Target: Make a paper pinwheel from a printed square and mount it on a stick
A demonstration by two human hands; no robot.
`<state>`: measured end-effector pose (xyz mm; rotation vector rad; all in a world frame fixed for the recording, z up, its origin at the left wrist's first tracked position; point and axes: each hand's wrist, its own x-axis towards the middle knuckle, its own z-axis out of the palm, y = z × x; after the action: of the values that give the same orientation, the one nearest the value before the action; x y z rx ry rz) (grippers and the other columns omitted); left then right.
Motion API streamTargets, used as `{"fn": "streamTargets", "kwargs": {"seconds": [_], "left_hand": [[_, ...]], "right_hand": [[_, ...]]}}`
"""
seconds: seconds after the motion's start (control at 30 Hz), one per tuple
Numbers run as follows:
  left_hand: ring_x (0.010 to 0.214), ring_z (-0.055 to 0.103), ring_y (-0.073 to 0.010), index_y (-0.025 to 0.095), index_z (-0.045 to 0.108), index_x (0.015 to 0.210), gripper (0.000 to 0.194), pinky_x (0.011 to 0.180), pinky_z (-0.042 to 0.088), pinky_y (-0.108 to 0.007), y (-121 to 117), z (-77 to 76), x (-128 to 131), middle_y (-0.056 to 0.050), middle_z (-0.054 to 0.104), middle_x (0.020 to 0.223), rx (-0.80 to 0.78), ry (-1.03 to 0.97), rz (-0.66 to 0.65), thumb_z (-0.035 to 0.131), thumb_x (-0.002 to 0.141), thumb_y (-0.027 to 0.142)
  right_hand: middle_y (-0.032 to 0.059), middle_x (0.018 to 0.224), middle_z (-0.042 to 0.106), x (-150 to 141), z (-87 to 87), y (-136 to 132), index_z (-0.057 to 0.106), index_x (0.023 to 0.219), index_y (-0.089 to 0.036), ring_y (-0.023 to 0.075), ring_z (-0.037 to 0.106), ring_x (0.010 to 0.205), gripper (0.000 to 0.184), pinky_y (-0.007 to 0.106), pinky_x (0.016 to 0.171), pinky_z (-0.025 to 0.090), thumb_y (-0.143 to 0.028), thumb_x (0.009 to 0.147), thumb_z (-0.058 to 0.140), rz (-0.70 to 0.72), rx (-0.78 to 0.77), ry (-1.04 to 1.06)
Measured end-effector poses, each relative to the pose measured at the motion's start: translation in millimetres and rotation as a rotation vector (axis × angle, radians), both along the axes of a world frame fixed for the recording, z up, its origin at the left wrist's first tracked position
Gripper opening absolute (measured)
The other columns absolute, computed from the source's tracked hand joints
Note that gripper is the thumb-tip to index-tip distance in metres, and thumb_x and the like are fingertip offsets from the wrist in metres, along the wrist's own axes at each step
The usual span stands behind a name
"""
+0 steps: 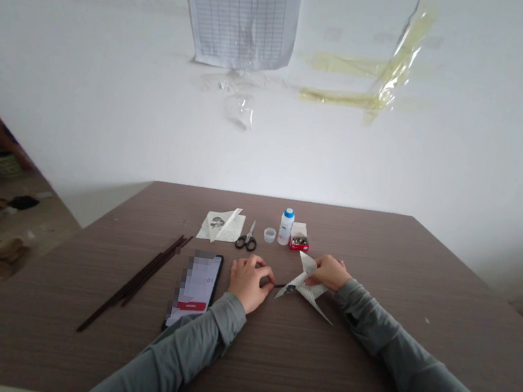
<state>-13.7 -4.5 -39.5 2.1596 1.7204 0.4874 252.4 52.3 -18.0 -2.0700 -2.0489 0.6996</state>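
Note:
My right hand [330,273] pinches a printed paper pinwheel [310,292] whose pointed blades stick out to the sides. A short length of a thin dark stick [279,285] shows between the pinwheel and my left hand [251,284]. The left fingers are curled closed around the stick; most of it is hidden by the hand. The point where stick and paper meet is too small to make out. Behind the hands stand a white bottle with a blue cap [285,227] and a red box of small metal pins [299,243].
Black-handled scissors [246,241], a small clear cup [269,235] and printed paper pieces [231,231] lie toward the back. On the left are a phone [195,291] and several dark sticks [141,276]. The brown table [311,387] meets a white wall [132,105].

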Motion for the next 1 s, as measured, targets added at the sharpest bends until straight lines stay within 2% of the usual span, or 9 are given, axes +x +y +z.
{"fn": "streamTargets", "kwargs": {"seconds": [0.1, 0.2, 0.57, 0.8, 1.0], "left_hand": [[0.157, 0.072, -0.0399, 0.032, 0.100, 0.110, 0.016, 0.150, 0.048, -0.069, -2.6, 13.5, 3.7, -0.007, 0.083, 0.158, -0.068, 0.022, 0.024, 0.092, 0.110, 0.019], [0.159, 0.071, -0.0406, 0.033, 0.100, 0.110, 0.017, 0.151, 0.046, -0.069, -4.2, 18.7, 5.6, -0.007, 0.082, 0.160, -0.087, 0.022, 0.032, 0.091, 0.110, 0.018], [0.157, 0.073, -0.0413, 0.032, 0.100, 0.108, 0.017, 0.151, 0.048, -0.070, -2.9, 12.1, 4.6, -0.007, 0.083, 0.158, -0.051, 0.004, 0.028, 0.091, 0.108, 0.017], [0.158, 0.074, -0.0405, 0.033, 0.101, 0.110, 0.019, 0.149, 0.049, -0.068, -4.3, 17.4, 6.7, -0.007, 0.084, 0.159, -0.064, 0.011, 0.036, 0.092, 0.107, 0.016], [0.163, 0.073, -0.0396, 0.032, 0.103, 0.115, 0.019, 0.151, 0.049, -0.064, -6.9, 19.1, 6.6, -0.008, 0.083, 0.168, -0.070, 0.006, 0.054, 0.092, 0.110, 0.018]], "right_hand": [[0.0047, 0.089, 0.094, -2.0, -1.7, 1.9, 0.090, 0.077, -0.028, 0.0483, 0.091, 0.133, 0.009, 0.082, 0.152, 0.039, -0.023, 0.076, 0.097, -0.023, -0.007, -0.009], [0.0045, 0.088, 0.094, -1.9, -4.0, 3.1, 0.090, 0.076, -0.029, 0.0478, 0.091, 0.132, 0.010, 0.079, 0.152, 0.041, -0.021, 0.076, 0.097, -0.029, -0.001, -0.014], [0.0082, 0.087, 0.092, -0.8, -17.5, 7.2, 0.082, 0.064, -0.031, 0.0533, 0.089, 0.133, 0.020, 0.084, 0.146, 0.043, -0.019, 0.071, 0.097, -0.030, 0.075, 0.002], [0.0124, 0.100, 0.096, 1.8, -24.6, 9.7, 0.090, 0.073, -0.031, 0.0569, 0.083, 0.147, 0.012, 0.082, 0.143, 0.048, -0.025, 0.069, 0.099, -0.024, 0.094, 0.002], [0.0082, 0.097, 0.096, 6.2, -18.8, 4.1, 0.094, 0.078, -0.031, 0.0533, 0.084, 0.143, 0.007, 0.081, 0.147, 0.043, -0.026, 0.075, 0.096, 0.005, 0.056, 0.033]]}}
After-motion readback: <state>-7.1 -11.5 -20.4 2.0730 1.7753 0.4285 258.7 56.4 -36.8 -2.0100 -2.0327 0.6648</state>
